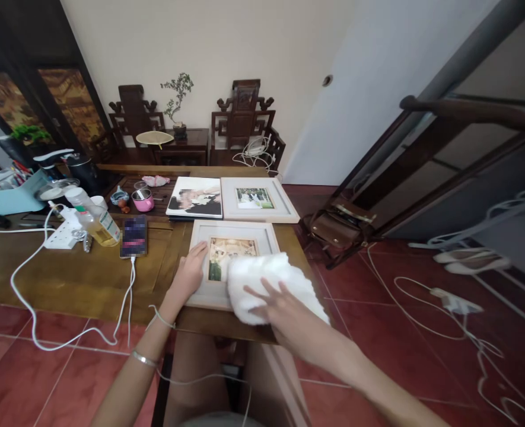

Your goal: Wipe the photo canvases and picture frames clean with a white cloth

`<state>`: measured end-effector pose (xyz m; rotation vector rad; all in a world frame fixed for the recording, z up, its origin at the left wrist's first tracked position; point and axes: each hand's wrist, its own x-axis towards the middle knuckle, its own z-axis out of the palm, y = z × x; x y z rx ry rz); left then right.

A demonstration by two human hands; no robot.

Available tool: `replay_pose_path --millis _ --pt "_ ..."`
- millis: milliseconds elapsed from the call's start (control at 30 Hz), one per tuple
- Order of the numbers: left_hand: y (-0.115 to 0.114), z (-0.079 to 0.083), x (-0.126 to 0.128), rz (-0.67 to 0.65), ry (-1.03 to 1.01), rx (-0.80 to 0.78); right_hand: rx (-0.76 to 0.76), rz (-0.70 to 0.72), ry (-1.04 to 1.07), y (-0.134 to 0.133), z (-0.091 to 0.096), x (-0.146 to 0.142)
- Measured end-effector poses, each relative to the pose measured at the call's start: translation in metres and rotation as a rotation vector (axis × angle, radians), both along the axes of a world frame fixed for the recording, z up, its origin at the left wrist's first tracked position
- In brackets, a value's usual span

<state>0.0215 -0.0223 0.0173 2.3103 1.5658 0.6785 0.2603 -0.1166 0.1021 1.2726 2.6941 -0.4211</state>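
A white picture frame (231,232) with a photo in it lies flat on the wooden table (88,279) right in front of me. My left hand (190,271) rests on the frame's left border, fingers flat and together. My right hand (276,303) lies with spread fingers on a fluffy white cloth (266,279), which covers the frame's lower right part. Both hands are pressed down rather than gripping.
Behind lie a second white frame (258,199) and a photo print (196,197). To the left are a phone (133,236) on a white cable, an oil bottle (94,220), a power strip (61,235) and a pink cup (143,200). White cables trail over the red tiles at right.
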Motion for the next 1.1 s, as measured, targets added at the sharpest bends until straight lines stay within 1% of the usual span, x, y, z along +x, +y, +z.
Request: replay_pose_path --millis 67,100,167,233,300,367,433,533,600,667,733,800,867,933,1000,1033,1100 --pt "-0.001 0.002 0.000 0.004 0.023 0.015 -0.044 0.056 0.075 -0.016 0.002 -0.002" --pt "-0.002 0.003 0.001 0.001 0.036 0.022 -0.041 0.073 0.110 -0.020 0.000 -0.004" --pt "-0.003 0.006 0.001 -0.020 0.066 0.036 0.013 0.063 0.160 -0.020 -0.011 -0.008" --pt "-0.003 0.007 0.002 -0.049 0.094 0.047 0.115 0.009 0.196 -0.010 -0.026 -0.011" --pt "-0.002 0.007 0.002 -0.066 0.123 0.036 0.214 -0.050 0.205 0.009 -0.039 -0.010" --pt "-0.001 0.006 0.002 -0.062 0.149 0.002 0.300 -0.110 0.165 0.034 -0.045 -0.006" --pt "0.000 0.005 0.002 -0.054 0.162 -0.031 0.388 -0.178 0.098 0.063 -0.046 0.000" --pt "0.002 0.005 0.002 -0.058 0.150 -0.040 0.507 -0.272 0.017 0.105 -0.044 0.004" --pt "0.002 0.006 0.002 -0.060 0.138 -0.033 0.528 -0.299 -0.025 0.124 -0.044 0.001" --pt "0.002 0.006 0.002 -0.052 0.131 -0.027 0.495 -0.299 -0.071 0.130 -0.044 -0.005" --pt "0.001 0.007 0.003 -0.044 0.128 -0.015 0.430 -0.273 -0.108 0.120 -0.043 -0.012" --pt "0.001 0.006 0.003 -0.043 0.130 0.007 0.349 -0.230 -0.120 0.096 -0.036 -0.015" --pt "0.000 0.005 0.004 -0.043 0.134 0.027 0.228 -0.167 -0.113 0.065 -0.022 -0.015" --pt "0.000 0.004 0.004 -0.044 0.139 0.043 0.057 -0.092 -0.091 0.032 -0.003 -0.013" --pt "0.000 0.003 0.004 -0.049 0.144 0.058 -0.077 -0.015 -0.058 0.004 0.012 -0.012" --pt "0.000 0.003 0.004 -0.052 0.147 0.064 -0.117 0.019 -0.042 -0.006 0.016 -0.012" --pt "0.000 0.003 0.004 -0.057 0.154 0.072 -0.128 0.053 -0.007 -0.020 0.015 -0.015"
